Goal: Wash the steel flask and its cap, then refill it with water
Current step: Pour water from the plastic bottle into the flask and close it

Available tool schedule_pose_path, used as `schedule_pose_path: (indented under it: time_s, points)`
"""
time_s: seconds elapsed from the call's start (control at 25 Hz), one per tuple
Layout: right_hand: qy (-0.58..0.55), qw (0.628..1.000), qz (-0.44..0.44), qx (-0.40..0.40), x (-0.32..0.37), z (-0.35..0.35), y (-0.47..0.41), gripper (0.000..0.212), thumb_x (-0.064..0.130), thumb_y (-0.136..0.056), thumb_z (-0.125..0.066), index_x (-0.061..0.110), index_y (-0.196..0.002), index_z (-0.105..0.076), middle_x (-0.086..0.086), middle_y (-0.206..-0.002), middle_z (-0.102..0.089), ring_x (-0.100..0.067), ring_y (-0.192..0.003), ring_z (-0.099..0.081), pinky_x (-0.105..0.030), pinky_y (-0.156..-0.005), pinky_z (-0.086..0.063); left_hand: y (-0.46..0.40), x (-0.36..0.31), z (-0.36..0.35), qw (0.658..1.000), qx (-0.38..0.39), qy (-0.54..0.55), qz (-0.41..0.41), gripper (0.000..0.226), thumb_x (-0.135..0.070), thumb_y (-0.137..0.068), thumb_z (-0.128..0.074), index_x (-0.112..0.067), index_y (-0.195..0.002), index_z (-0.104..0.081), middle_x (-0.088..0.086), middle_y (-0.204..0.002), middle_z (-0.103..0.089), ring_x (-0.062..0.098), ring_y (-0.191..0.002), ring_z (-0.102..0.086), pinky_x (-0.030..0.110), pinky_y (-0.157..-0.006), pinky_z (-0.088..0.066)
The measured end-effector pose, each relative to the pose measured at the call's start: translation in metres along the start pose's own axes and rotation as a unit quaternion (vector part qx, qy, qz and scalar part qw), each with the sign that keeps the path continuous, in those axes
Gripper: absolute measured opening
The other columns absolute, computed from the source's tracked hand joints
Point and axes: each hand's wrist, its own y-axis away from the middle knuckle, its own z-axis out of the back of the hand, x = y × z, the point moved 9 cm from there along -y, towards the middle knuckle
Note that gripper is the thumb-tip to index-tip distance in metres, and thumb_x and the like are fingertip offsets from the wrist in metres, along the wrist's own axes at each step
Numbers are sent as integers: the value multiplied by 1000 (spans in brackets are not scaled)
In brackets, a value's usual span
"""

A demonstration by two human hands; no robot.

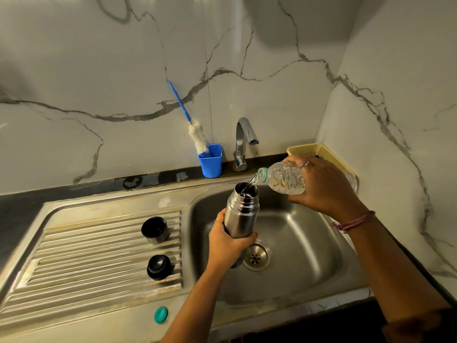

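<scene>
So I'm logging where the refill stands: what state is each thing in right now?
steel flask: uncapped, upright over the basin, gripped by left hand, water entering.
plastic bottle: uncapped, tilted, pouring, held by right hand.
cup lid: off, on the drainboard.
stopper: off, on the drainboard.
teal bottle cap: off, on the sink rim.
tap: no water running.
bottle brush: standing in the blue holder.

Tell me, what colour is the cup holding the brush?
Blue; the cup shows clearly in the head view.
</scene>
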Motion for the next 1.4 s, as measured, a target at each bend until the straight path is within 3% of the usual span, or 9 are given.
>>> schedule_pose_path:
  time_s: [0.28, 0.64, 0.84, 1.08, 1.4]
  points:
    - [8, 1000, 13, -13, 2, 4, -1, 73, 32, -60, -86, 16, -123, -53, -5, -113, -64, -25, -100, -60, -36, -87, -48, -1, 1, 1, 1000, -5, -6, -3, 71, -9, -60, -91, -17, -119, -54, -6, -102, -65, -2, -86, -61, 12, -72, -50]
    - [30, 999, 33, -31, 4, 8, -3, 75, 30, -55, -89, 15, -121, -56, -7, -111, -65, -28, -98, -62, -38, -85, -47, -2, 0, 1, 1000, -5, -2, -8, 74, -12, -58, -91, -21, -121, -53, -7, -105, -65, -1, -89, -61, 16, -76, -52]
    - [44, 997, 44, -47, 4, 10, -5, 75, 30, -54, -89, 15, -120, -56, -7, -108, -66, -28, -94, -62, -39, -82, -49, -2, 3, 1, 1000, -7, -4, -3, 75, -24, -52, -88, -22, -120, -54, -8, -104, -65, 0, -88, -62, 27, -81, -55]
    - [56, 995, 57, -63, 5, 15, -5, 74, 29, -53, -90, 14, -118, -57, -7, -108, -67, -30, -94, -63, -42, -83, -52, -3, 5, 2, 1000, -4, -16, -1, 73, -13, -60, -91, -19, -122, -53, -8, -105, -65, -2, -89, -61, 27, -81, -55]
    - [81, 990, 74, -93, 8, 26, -6, 72, 27, -50, -90, 11, -113, -60, -9, -100, -68, -31, -86, -64, -38, -76, -50, 0, 3, 1, 1000, -8, -4, 0, 74, -23, -53, -88, -22, -119, -54, -9, -102, -65, 0, -87, -62, 27, -80, -55]
